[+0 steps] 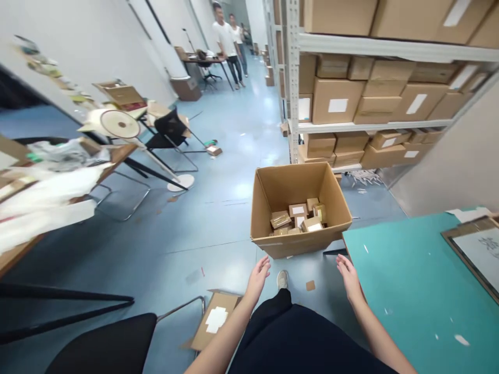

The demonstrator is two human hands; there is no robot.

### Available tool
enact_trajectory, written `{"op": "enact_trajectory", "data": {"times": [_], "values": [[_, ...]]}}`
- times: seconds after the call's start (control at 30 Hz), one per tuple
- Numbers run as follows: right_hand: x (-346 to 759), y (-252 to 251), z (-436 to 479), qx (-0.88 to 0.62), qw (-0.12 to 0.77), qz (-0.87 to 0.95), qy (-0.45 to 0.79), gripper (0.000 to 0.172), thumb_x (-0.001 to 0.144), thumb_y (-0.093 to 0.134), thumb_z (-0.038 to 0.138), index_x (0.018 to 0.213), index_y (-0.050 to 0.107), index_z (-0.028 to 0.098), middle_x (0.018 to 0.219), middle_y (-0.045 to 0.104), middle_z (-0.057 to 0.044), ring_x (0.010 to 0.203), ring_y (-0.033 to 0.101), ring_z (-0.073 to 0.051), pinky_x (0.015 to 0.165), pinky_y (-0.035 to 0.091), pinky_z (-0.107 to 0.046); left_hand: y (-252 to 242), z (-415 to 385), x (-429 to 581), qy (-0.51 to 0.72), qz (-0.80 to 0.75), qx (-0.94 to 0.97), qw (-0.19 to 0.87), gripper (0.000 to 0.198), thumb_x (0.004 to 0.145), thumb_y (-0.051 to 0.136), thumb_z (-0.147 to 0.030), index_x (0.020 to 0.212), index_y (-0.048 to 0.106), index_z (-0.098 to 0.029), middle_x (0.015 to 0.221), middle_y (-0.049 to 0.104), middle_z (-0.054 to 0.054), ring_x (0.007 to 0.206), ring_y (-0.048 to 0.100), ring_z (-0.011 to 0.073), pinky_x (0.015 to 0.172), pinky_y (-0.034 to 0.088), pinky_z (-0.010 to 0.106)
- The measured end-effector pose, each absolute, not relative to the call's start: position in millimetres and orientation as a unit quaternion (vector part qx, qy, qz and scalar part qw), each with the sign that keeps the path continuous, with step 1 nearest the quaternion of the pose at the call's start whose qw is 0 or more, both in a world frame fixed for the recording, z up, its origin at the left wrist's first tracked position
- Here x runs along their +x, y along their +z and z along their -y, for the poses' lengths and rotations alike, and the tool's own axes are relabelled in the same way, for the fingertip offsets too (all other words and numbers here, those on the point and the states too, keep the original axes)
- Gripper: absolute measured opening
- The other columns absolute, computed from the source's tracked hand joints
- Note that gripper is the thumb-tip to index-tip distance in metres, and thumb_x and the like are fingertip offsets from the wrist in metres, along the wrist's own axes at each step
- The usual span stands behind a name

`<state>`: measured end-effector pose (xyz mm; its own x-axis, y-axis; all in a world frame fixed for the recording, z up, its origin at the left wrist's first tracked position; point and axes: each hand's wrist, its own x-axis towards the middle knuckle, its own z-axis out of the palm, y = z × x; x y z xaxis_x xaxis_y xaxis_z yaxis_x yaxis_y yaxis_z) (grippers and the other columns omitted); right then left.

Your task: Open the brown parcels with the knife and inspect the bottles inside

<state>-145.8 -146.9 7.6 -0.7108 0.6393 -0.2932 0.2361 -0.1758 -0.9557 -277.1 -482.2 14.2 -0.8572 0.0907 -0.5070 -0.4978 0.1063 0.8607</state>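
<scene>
A large open cardboard box point(307, 243) stands on the floor straight ahead, its flaps out of sight. Inside it lie several small cardboard boxes point(313, 224), some with white labels. My left hand point(260, 272) is held out just short of the big box's near left corner, fingers apart and holding nothing. On the other side my right hand point(346, 271) reaches forward beside the table edge, likewise open and bare. A visible gap separates both hands from the box.
A teal-topped table point(413, 280) with a framed picture point(477, 246) flanks the right. Shelving point(351, 44) full of cartons rises behind the box. At left are a black chair point(109, 343), a flattened carton point(212, 322), a fan point(120, 123) and a cluttered table point(81, 208). Two people point(230, 44) are farther back.
</scene>
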Motion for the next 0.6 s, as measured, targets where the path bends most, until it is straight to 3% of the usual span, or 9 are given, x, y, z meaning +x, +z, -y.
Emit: {"op": "enact_trajectory", "data": {"times": [0.6], "values": [[-317.5, 23.0, 204.8, -0.308, 0.044, 0.662, 0.682, 0.059, 0.071, 0.073, 0.062, 0.113, 0.074, 0.022, 0.126, 0.073, -0.012, 0.126, 0.063, -0.034, 0.114, 0.043, -0.049, 2.9, 485.1, -406.2, 0.700, -0.680, -0.111, 0.187, 0.054, 0.078, 0.069, -0.047, 0.124, 0.066, -0.019, 0.132, 0.068, 0.017, 0.127, 0.062, 0.0310, 0.107, 0.049, 0.046]]}}
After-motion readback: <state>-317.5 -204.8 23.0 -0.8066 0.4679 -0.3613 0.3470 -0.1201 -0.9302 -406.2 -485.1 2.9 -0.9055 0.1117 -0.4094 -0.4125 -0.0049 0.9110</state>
